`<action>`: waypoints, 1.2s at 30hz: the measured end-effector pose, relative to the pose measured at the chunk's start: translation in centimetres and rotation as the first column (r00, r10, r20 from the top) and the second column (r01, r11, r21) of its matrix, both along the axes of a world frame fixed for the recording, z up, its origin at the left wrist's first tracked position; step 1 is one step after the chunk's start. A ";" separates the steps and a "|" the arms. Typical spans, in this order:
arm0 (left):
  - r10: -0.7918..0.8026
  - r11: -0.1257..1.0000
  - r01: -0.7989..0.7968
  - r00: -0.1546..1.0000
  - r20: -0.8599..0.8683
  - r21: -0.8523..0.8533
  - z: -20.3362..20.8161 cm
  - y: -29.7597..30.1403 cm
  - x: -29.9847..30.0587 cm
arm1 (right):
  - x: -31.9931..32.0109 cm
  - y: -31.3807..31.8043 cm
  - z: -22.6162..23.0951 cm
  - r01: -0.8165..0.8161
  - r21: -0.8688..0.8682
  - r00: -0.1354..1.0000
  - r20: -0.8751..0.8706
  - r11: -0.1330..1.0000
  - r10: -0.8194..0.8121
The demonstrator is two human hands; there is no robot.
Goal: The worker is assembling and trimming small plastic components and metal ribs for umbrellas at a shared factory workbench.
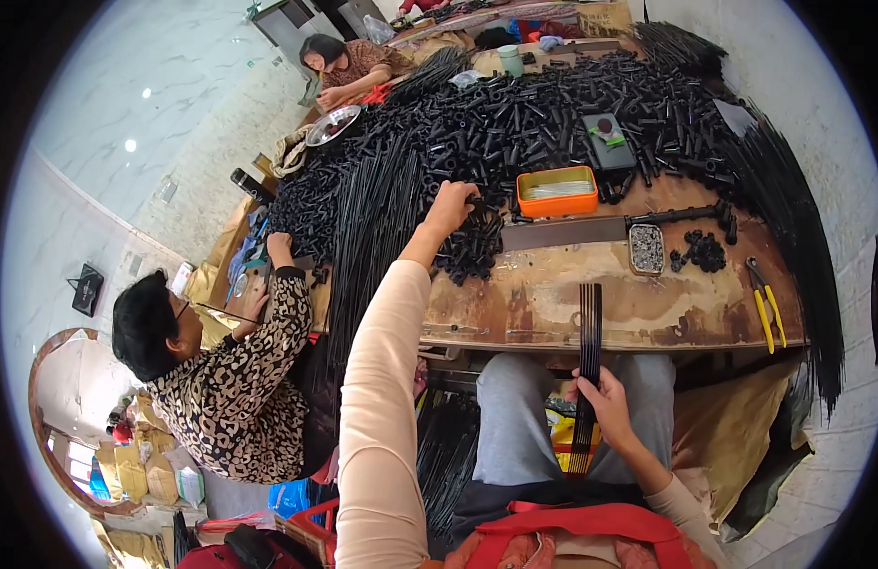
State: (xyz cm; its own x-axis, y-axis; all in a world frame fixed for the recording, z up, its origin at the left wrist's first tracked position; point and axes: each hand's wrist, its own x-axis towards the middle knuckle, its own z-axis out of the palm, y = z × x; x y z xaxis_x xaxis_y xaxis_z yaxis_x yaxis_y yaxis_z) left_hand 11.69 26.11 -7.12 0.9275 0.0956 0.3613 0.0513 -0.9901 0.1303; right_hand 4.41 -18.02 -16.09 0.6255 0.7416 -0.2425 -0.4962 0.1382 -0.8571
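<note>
Evidently the right hand (605, 403) pinches a flat row of thin black rods (591, 327) over the lap; a slackened thumb could let them splay. The left hand (450, 206) is at the heap of short black tubes (515, 123), its grip unclear.

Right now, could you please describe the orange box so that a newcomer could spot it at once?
On the wooden table, find the heap of black parts. At its near edge, right of the left hand, sits a rectangular box of thin pale sticks. Its bright orange walls set it apart from the black parts.
</note>
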 end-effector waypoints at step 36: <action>-0.209 -0.929 -0.124 0.954 0.217 -0.349 -5.2 -30.7 -19.2 | -10.9 -2.6 5.2 -0.060 -0.013 0.990 0.131 0.998 0.061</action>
